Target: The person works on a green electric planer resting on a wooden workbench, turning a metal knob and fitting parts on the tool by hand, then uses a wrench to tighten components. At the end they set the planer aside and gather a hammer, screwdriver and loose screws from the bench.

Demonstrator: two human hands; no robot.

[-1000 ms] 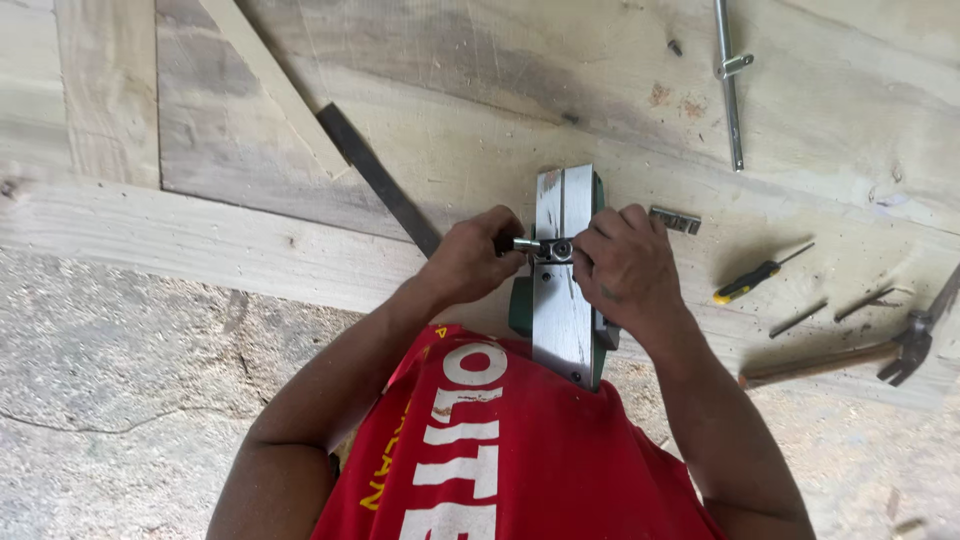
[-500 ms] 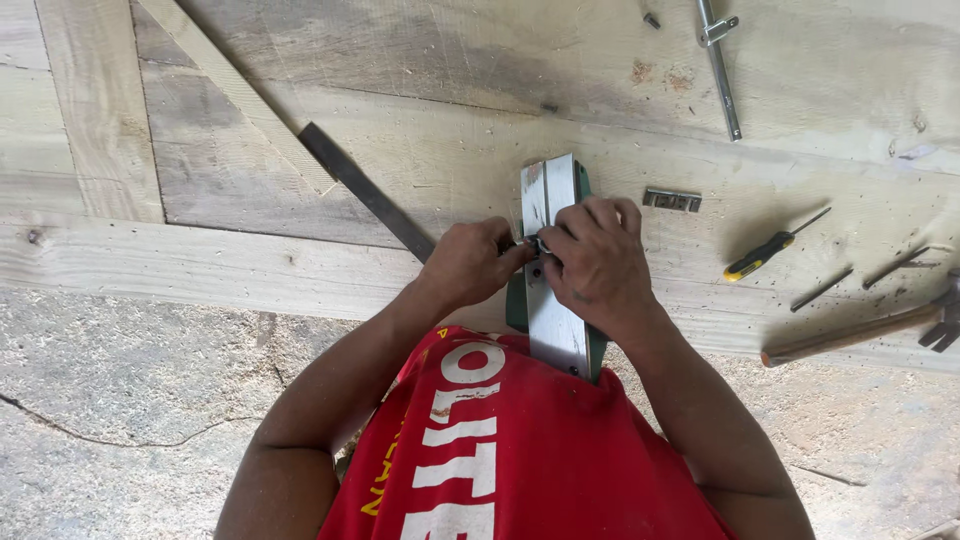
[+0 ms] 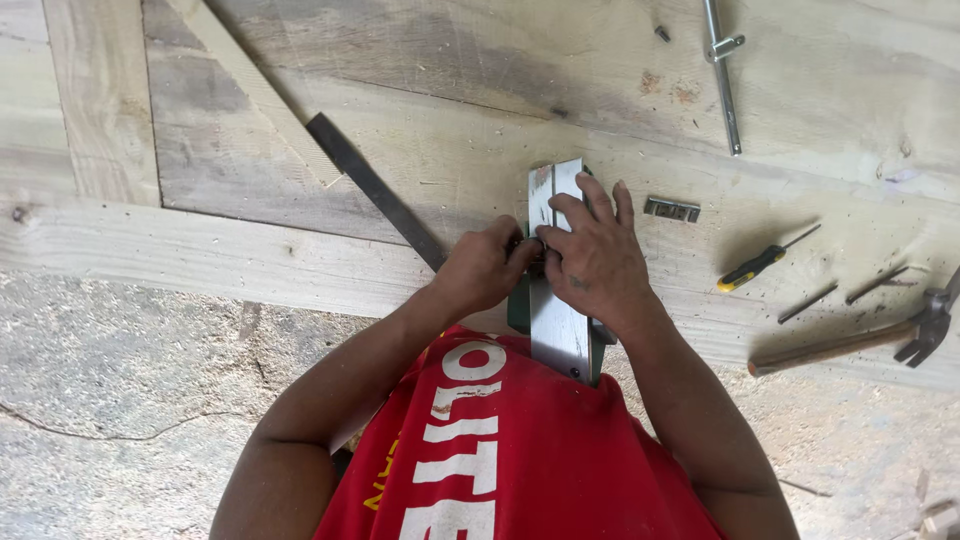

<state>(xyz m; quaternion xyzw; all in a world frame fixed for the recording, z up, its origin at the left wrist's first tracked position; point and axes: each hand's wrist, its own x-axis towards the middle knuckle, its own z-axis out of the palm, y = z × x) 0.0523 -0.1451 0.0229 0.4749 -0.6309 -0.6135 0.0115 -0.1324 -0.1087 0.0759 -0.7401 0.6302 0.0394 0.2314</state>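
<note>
Left grip: the left hand [image 3: 485, 268] is closed in a pinch, thumb and fingertips meeting on a small dark fitting at the left edge of the tool; what exactly it pinches is too small to tell.
Right grip: the right hand [image 3: 597, 262] lies half-open over the tool, fingers spread and curled over its top face, fingertips pressing near the same fitting.
Held thing: a green-bodied power planer with a flat silver metal sole plate [image 3: 556, 322], turned sole-up, resting on the wooden bench [image 3: 250, 265] against the person's red shirt [image 3: 520, 460].
Long axis: the planer runs from 12 o'clock to 6 o'clock, its far end pointing away from the person, its near end touching the shirt.
Direction from the grips: the fitting sits between the two hands, at 3 o'clock from the left hand and at 9 o'clock from the right; the bulk of the sole extends towards 6 o'clock from both.
Nearer hand: both touch the tool; the left sits tighter on the fitting.
At 10 o'clock: a long dark flat metal file [image 3: 375, 190], lying diagonally, near the left hand.
At 2 o'clock: a small grey rectangular metal blade [image 3: 671, 209], just beside the right fingertips.
At 3 o'clock: a yellow-and-black screwdriver [image 3: 762, 260], then a claw hammer with wooden handle [image 3: 850, 343], well apart.
</note>
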